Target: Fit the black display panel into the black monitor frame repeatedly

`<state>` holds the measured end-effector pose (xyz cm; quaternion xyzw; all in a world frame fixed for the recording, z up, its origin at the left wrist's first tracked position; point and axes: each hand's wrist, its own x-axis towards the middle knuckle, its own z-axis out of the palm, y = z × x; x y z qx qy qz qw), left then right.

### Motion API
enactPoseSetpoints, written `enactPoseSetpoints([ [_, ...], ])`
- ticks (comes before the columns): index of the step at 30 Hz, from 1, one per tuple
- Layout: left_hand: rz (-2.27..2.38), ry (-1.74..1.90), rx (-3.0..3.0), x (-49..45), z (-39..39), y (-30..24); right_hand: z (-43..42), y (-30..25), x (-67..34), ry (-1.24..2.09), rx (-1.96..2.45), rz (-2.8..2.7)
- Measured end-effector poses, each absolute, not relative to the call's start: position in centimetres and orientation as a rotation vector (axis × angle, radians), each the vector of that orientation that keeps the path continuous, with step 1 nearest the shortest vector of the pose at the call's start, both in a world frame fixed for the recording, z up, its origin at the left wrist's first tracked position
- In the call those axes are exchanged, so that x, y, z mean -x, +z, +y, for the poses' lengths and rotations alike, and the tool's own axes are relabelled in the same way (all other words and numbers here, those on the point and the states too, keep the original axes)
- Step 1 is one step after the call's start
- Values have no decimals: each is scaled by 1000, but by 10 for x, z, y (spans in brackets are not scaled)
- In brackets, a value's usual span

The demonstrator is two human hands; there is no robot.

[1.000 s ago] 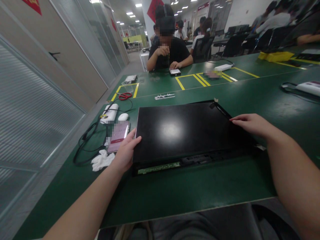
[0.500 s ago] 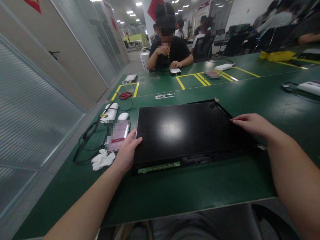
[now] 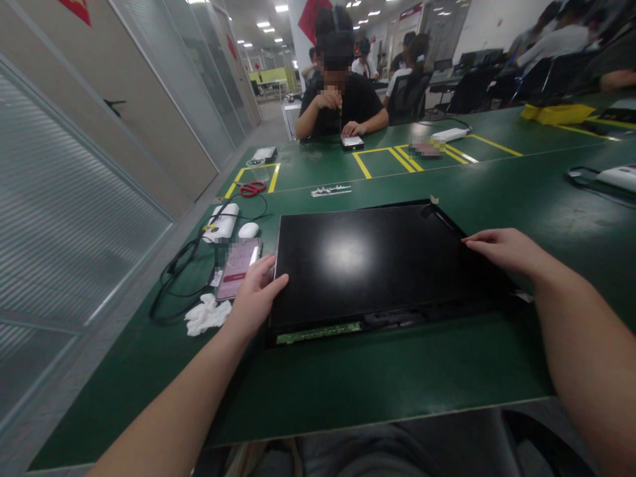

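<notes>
A large black display panel (image 3: 377, 262) lies flat on the green table (image 3: 377, 377), its glossy face up and a narrow green circuit strip (image 3: 318, 332) showing along its near edge. My left hand (image 3: 253, 298) grips the panel's left edge, thumb on top and fingers curled at the side. My right hand (image 3: 501, 248) lies on the panel's right edge with the fingers stretched flat along it.
Left of the panel lie a phone (image 3: 237, 260), a white mouse (image 3: 248, 230), a white device with black cables (image 3: 220, 223), a crumpled white cloth (image 3: 206, 313) and red scissors (image 3: 252, 188). A seated person (image 3: 340, 99) works across the table. Yellow tape marks the far half.
The view has shifted slightly. My left thumb has slid a little further onto the panel's left edge. The right hand and the panel have stayed in place.
</notes>
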<state>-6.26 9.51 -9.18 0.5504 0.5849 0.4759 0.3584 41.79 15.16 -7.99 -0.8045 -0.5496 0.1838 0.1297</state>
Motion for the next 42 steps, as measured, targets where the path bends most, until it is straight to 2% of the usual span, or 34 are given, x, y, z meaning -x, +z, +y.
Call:
enactPoseSetpoints([
  [9,1689,976,-1606,70,101,-107,153,-81,-419,508,2345,-1594],
  [20,1726,883,-1674,69,101,-104,154,-82,-422,497,2327,-1607],
  [42,1680,1038,-1563,69,106,-115,154,-78,-419,475,2374,-1657],
])
